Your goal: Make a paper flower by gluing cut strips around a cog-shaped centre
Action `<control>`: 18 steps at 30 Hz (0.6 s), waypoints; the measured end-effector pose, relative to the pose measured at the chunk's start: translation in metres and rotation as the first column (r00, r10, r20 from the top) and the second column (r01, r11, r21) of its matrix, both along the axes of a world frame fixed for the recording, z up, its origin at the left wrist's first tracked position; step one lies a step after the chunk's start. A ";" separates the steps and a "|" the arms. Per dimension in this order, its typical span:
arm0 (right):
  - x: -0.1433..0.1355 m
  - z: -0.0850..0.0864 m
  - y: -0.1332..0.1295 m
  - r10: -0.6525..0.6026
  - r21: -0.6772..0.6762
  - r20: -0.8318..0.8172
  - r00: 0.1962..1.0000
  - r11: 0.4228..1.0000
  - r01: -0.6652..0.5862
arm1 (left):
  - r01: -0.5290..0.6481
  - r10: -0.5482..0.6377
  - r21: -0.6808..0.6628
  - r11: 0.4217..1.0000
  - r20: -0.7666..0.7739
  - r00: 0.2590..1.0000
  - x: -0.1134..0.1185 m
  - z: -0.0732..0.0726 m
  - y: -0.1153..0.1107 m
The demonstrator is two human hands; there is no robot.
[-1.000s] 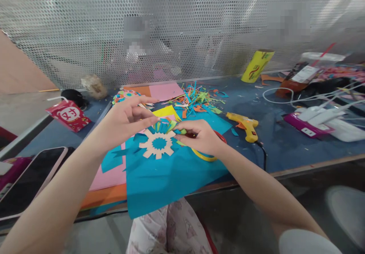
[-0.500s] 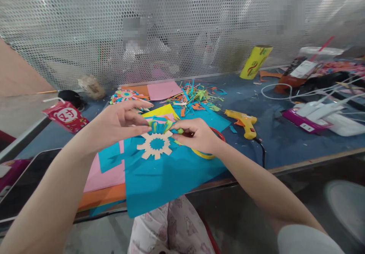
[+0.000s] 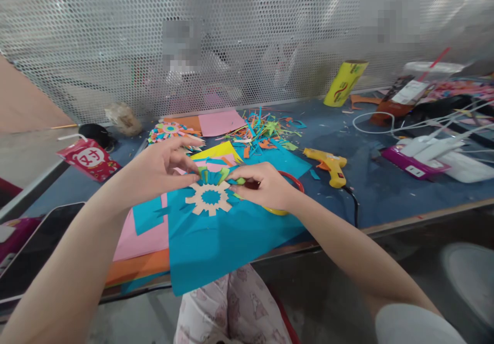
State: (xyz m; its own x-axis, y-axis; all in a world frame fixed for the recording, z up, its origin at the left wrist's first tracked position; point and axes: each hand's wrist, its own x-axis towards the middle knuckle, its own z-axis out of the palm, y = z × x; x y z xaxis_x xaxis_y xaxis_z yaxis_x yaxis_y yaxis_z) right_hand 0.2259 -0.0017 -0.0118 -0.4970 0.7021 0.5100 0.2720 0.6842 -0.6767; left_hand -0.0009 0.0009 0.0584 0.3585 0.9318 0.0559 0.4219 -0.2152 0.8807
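Note:
A pale gear-shaped paper ring [image 3: 193, 200] lies on a large blue paper sheet [image 3: 227, 246]. Along the ring's far edge stands a row of blue and green paper strips [image 3: 212, 176], fanned out. My left hand [image 3: 164, 171] pinches the left end of this row between thumb and fingertips. At its right end, my right hand [image 3: 262, 185] is closed on the strips, and bits of green show at its fingertips. A red and yellow ring-shaped object [image 3: 276, 211] is partly hidden behind my right hand.
Right of my hands lies a yellow glue gun [image 3: 328, 165] with a black cord. Paper scraps [image 3: 262, 133] and a finished-looking multicoloured paper piece [image 3: 170, 130] lie farther back. A red drink carton [image 3: 90, 158] is at left, a power strip [image 3: 415, 164] at right. A perforated metal panel [image 3: 247, 40] stands behind.
The blue and green strips now stand more spread out, fanned away from the ring. Both hands have shifted only slightly, staying at the row's two ends.

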 end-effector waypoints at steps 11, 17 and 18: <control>0.000 0.003 -0.003 -0.033 0.139 0.119 0.992 0.990 0.016 | 0.010 -0.012 -0.037 0.999 -0.040 0.999 -0.003 -0.001 0.002; -0.001 0.001 -0.004 -0.082 0.242 0.258 0.963 0.970 0.018 | -0.061 0.059 -0.031 0.998 -0.067 0.996 0.003 0.001 0.004; 0.000 0.001 -0.004 -0.088 0.247 0.274 0.958 0.969 0.019 | -0.072 0.070 -0.024 0.997 -0.061 0.996 0.002 0.001 0.004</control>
State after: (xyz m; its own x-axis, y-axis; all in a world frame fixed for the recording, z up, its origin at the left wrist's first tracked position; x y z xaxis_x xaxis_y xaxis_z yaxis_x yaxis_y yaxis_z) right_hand 0.2255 -0.0054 -0.0109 -0.6094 0.6060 0.5112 0.4677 0.7954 -0.3855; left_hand 0.0016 0.0053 0.0596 0.2936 0.9559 0.0116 0.4878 -0.1602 0.8582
